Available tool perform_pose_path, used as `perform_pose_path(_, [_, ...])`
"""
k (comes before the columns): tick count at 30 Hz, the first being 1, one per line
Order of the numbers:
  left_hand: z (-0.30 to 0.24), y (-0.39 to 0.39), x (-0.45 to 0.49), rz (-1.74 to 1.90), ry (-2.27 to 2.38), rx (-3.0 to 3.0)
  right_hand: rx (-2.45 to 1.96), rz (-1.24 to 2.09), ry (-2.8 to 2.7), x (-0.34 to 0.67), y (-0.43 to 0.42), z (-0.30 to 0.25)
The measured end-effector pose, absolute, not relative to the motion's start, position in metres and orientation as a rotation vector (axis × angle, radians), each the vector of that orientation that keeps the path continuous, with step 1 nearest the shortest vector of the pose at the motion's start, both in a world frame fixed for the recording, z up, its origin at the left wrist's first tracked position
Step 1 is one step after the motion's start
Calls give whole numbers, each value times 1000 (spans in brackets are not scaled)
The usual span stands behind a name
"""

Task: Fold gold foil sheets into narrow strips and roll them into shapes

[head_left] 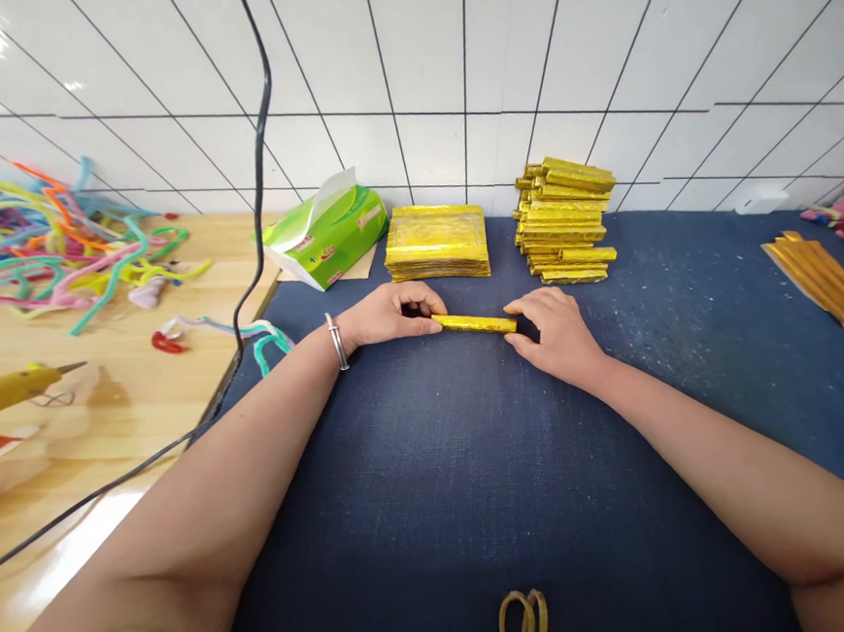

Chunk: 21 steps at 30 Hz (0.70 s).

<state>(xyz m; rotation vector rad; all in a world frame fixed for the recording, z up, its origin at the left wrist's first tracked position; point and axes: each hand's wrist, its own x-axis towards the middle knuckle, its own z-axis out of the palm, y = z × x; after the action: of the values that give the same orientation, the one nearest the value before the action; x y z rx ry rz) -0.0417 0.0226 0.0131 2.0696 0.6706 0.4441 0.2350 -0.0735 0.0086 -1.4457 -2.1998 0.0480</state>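
A narrow folded strip of gold foil paper (475,323) lies crosswise between my two hands, over the dark blue cloth. My left hand (396,313), with a silver bangle on its wrist, pinches the strip's left end between thumb and fingers. At the other end, my right hand (553,333) grips the strip the same way. Just behind the hands sits a neat stack of flat gold foil sheets (437,242). A taller pile of folded gold strips (566,219) stands behind my right hand.
Left of the stack is a green tissue pack (328,231). A black cable (260,144) crosses the left side. Tangled pipe cleaners (43,243) and a yellow glue gun (4,396) rest on the wooden surface. Gold strips (820,275) lie far right; looped bands (523,624) lie nearest me.
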Motion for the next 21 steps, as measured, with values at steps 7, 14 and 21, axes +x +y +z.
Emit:
perform_pose_path(7, [12,24,-41,445,685,2078,-1367,100,-2260,235,-76,11])
perform_pose_path(14, [17,24,-41,416,603,2173,-1283,131,-2313,236,-75,9])
perform_pose_path(21, [17,20,-37,406,637,2266,-1240,119,-2329,237,-75,8])
